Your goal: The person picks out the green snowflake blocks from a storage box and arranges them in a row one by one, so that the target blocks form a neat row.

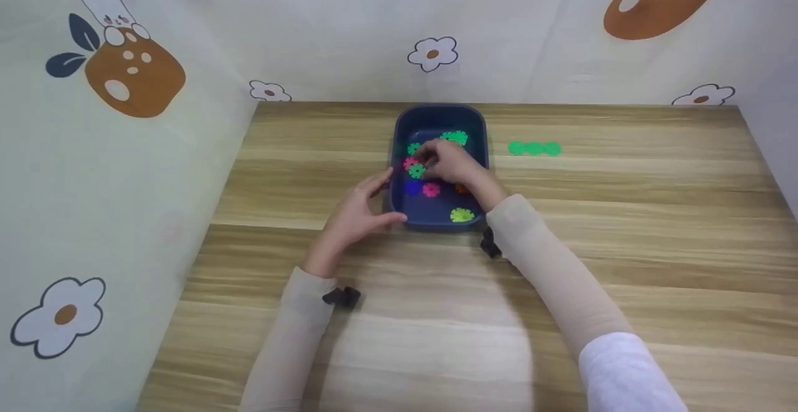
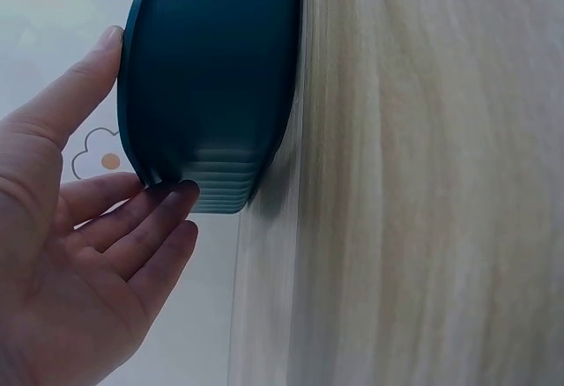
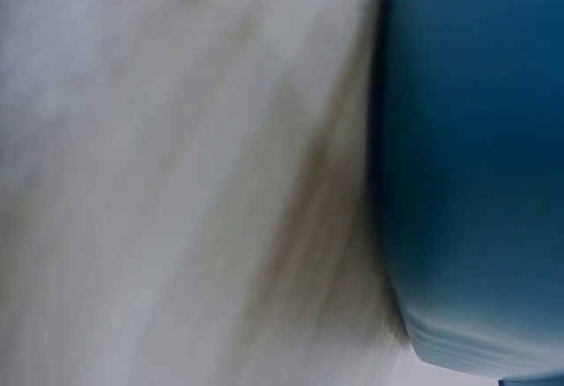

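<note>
right hand [image 1: 452,161] is covering part of the tray [image 1: 436,227] | fingertips are showing too small to tell whether they are pinching the green piece [image 1: 417,171] | wrist is partly hiding an orange piece [image 1: 461,188] | right wrist view: tabletop [image 3: 176,183] is blurring, right edge is cropping the tray

A brown wood-grained tabletop [image 1: 673,231] carries a dark-blue, round-cornered rectangular tray [image 1: 431,225]; a row of three flat green discs [image 1: 534,148] lies to the tray's right. The two stand apart.
</note>
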Motion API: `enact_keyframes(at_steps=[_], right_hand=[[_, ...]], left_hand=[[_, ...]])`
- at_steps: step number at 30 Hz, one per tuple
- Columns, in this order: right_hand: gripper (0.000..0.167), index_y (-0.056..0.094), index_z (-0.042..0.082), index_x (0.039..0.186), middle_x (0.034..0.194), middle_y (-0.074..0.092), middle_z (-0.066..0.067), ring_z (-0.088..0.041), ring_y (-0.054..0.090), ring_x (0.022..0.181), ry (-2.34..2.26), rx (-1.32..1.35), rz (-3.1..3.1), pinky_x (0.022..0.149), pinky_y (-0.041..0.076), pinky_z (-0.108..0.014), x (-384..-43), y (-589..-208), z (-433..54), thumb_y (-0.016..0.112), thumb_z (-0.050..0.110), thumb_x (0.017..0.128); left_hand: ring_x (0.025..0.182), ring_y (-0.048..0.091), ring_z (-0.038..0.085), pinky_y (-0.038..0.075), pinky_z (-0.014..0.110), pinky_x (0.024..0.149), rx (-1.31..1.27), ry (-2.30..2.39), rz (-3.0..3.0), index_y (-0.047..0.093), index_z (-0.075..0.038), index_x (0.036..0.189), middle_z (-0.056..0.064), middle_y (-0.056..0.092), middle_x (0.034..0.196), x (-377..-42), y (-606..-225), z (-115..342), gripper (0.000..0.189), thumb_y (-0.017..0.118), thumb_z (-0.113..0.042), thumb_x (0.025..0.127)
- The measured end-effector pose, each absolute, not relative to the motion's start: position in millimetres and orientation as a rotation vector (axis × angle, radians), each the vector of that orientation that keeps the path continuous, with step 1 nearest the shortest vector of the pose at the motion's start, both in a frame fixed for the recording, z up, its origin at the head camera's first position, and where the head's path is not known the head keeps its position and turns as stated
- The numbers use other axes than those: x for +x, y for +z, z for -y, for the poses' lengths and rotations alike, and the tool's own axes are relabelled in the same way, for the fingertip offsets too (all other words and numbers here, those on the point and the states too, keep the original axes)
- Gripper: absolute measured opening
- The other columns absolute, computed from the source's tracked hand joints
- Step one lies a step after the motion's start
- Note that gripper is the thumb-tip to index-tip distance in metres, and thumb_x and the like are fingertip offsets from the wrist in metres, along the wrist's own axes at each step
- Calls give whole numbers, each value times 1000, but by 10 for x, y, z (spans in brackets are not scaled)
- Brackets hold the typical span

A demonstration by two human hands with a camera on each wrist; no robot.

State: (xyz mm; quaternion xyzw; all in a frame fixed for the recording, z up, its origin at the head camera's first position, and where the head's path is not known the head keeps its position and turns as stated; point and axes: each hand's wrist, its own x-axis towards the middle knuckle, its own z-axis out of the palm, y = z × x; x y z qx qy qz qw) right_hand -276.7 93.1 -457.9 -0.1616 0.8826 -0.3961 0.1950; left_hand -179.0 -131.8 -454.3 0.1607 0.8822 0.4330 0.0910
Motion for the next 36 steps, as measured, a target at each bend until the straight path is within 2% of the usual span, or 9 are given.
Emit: enact_keyframes(at_steps=[5,13,27,36], right_hand=[[36,69,5,120,117,65,-14,-27,65,102,-1058,-530,-2479,91,57,-39,-2753,-4602,-907,75,1,85],[24,73,10,107,105,69,-9,-21,64,90,-1000,-620,-2435,80,56,-33,-2737,-4609,-900,77,6,84],[16,72,6,102,98,72,-11,-19,64,86,-1090,-697,-2346,80,55,-30,-2739,-4620,-922,71,2,87],[14,74,3,102,94,74,-13,-14,64,81,-1195,-709,-2285,77,55,-25,-2726,-4606,-933,67,1,89]], left_hand=[[140,47,31,42,41,115,501,1310,-2624,39,-8,153,14,41,158,-1792,-4553,1321,88,84,-29,80],[141,46,32,41,41,116,509,1323,-2613,39,-7,153,15,41,157,-1799,-4562,1327,89,84,-30,80],[143,44,32,40,40,117,494,1324,-2609,39,-7,153,16,40,158,-1813,-4570,1325,90,84,-33,80],[142,45,30,39,42,118,533,1371,-2585,38,-2,152,17,43,156,-1799,-4558,1323,89,84,-28,80]])
